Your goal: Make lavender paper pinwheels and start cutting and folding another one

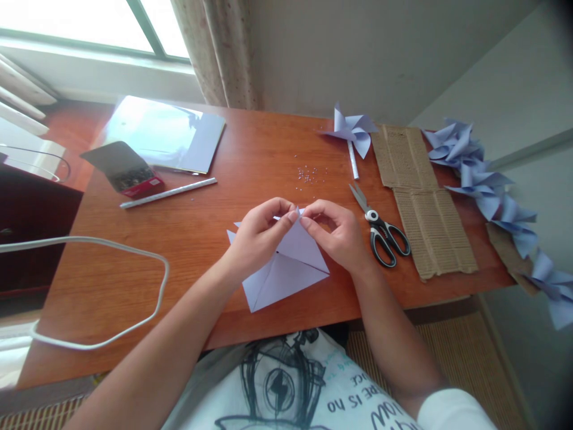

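A pale square of paper (286, 272) with slits cut from its corners toward the middle lies on the table in front of me. A small dark dot or hole shows near its centre. My left hand (264, 230) pinches the paper's far corner between thumb and fingers. Close beside it, my right hand (335, 230) pinches the same corner from the right, the two thumbs almost meeting. The fingertips hide part of that corner. To the right of my right hand lie scissors (373, 218) with black and white handles, blades partly apart.
Beyond my hands are small paper scraps (308, 174) and a finished pinwheel (353, 128) on a stick. Corrugated cardboard (430, 209) and several pinwheels (483, 185) line the right. At left are a rolled paper stick (168, 193), an open box (129, 173), a glossy folder (161, 134) and a white cable (165, 275).
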{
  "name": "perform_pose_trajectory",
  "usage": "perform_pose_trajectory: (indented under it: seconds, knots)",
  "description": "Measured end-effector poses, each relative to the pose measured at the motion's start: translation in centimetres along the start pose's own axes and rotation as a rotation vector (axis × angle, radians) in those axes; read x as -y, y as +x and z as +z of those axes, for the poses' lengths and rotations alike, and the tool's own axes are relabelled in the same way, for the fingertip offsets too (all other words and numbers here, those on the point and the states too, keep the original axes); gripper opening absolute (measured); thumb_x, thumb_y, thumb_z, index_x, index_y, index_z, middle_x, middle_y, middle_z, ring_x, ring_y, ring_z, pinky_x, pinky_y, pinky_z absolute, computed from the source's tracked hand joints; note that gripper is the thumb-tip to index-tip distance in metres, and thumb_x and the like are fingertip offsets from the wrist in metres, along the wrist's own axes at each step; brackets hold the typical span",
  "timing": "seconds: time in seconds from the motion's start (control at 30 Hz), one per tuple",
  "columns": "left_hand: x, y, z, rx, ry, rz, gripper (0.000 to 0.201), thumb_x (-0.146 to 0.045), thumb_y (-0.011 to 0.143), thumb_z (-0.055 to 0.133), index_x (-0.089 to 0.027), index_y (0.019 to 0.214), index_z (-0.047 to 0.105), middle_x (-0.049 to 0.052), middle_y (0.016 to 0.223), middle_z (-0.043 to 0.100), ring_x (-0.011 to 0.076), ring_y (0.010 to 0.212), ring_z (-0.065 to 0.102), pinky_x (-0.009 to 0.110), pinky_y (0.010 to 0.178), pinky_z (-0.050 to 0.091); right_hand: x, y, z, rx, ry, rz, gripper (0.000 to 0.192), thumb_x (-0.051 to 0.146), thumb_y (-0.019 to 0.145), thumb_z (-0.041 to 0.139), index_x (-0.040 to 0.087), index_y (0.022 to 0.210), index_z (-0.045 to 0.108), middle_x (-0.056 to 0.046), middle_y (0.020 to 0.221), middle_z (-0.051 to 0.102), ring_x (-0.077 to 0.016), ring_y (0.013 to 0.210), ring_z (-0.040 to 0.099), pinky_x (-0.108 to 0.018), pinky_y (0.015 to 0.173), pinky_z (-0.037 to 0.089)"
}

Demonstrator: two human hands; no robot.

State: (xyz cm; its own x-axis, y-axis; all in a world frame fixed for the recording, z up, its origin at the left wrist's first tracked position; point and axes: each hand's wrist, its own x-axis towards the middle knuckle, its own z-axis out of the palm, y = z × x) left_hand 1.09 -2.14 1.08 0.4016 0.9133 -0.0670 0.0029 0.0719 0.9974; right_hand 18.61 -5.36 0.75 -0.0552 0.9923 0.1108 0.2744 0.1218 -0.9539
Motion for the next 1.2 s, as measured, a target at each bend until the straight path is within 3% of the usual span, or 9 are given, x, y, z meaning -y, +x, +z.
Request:
perform_pose_trajectory:
  seconds: [0.17,0.43,0.57,0.67,0.8,0.87,0.93,1.03,1.2]
  knots:
    - [0.0,0.0,0.0,-0.060,0.126,0.061,0.019,-0.036,0.087,0.071,-0.017,0.083,0.070,0.005,0.082,0.068,0.0148,0.072,0.058,0.024,0.059,0.045,0.0,-0.1,0.1,-0.015,0.051,-0.008,0.006,0.028,0.091,0.066,0.024,0.087,0.066,-0.001,0.087,0.068,-0.0180,0.083,0.065,-0.032,0.077,0.053]
    - [0.1,0.1,0.0,-0.128,0.121,0.084,0.016,-0.032,0.086,0.070,-0.017,0.081,0.069,0.002,0.077,0.068,0.0137,0.070,0.059,0.023,0.061,0.045,-0.7,0.1,0.2,-0.089,0.151,0.015,0.006,0.024,0.088,0.067,0.022,0.083,0.065,0.001,0.081,0.065,-0.0143,0.075,0.061,-0.027,0.070,0.051]
    - [0.0,0.2,-0.4,-0.249,0.157,0.113,0.014,-0.031,0.087,0.068,-0.018,0.083,0.068,0.003,0.083,0.070,0.0156,0.077,0.063,0.025,0.068,0.048,-1.0,0.3,-0.2,-0.163,0.241,0.065,0.006,0.026,0.087,0.069,0.023,0.082,0.067,0.002,0.079,0.063,-0.0126,0.072,0.058,-0.024,0.066,0.048]
    - [0.4,0.5,-1.3,-0.398,0.191,0.164,0.013,-0.030,0.087,0.068,-0.020,0.095,0.068,0.004,0.099,0.071,0.0187,0.094,0.066,0.028,0.080,0.051,-1.3,0.5,-0.8,-0.253,0.354,0.087,0.006,0.028,0.084,0.072,0.024,0.082,0.067,0.003,0.079,0.062,-0.0118,0.070,0.056,-0.023,0.065,0.047]
    - [0.9,1.1,-2.4,-0.546,0.175,0.207,0.030,-0.028,0.082,0.074,-0.023,0.111,0.065,0.006,0.124,0.066,0.0227,0.119,0.060,0.034,0.098,0.049,-1.4,0.7,-1.5,-0.287,0.536,0.196,0.013,0.032,0.080,0.074,0.025,0.086,0.065,0.004,0.078,0.062,-0.0124,0.066,0.056,-0.024,0.061,0.048]
    - [0.9,1.3,-2.5,-0.537,0.050,0.169,0.037,-0.029,0.079,0.077,-0.023,0.112,0.062,0.007,0.127,0.065,0.0234,0.121,0.060,0.035,0.101,0.048,-1.4,0.8,-1.8,-0.281,0.600,0.218,0.014,0.033,0.080,0.074,0.025,0.085,0.063,0.004,0.078,0.063,-0.0131,0.065,0.058,-0.025,0.060,0.049]
    - [0.9,1.4,-2.4,-0.457,-0.123,0.082,0.041,-0.031,0.076,0.080,-0.022,0.112,0.061,0.008,0.124,0.067,0.0233,0.117,0.063,0.035,0.099,0.050,-1.2,0.8,-1.9,-0.261,0.635,0.220,0.013,0.032,0.081,0.072,0.025,0.085,0.063,0.003,0.078,0.064,-0.0141,0.066,0.060,-0.026,0.062,0.051]
    - [0.6,1.4,-2.1,-0.328,-0.310,-0.075,0.046,-0.033,0.075,0.082,-0.020,0.115,0.062,0.008,0.112,0.072,0.0208,0.101,0.068,0.031,0.087,0.053,-0.9,0.7,-1.9,-0.235,0.680,0.232,0.009,0.031,0.082,0.070,0.024,0.085,0.064,0.003,0.077,0.065,-0.0146,0.068,0.061,-0.026,0.065,0.052]
    - [0.3,1.4,-2.0,-0.288,-0.462,-0.152,0.048,-0.028,0.071,0.086,-0.019,0.113,0.065,0.004,0.095,0.075,0.0158,0.080,0.068,0.025,0.072,0.052,-0.5,0.6,-2.0,-0.197,0.770,0.247,0.005,0.026,0.083,0.069,0.022,0.082,0.067,0.003,0.076,0.065,-0.0121,0.067,0.059,-0.022,0.063,0.049]
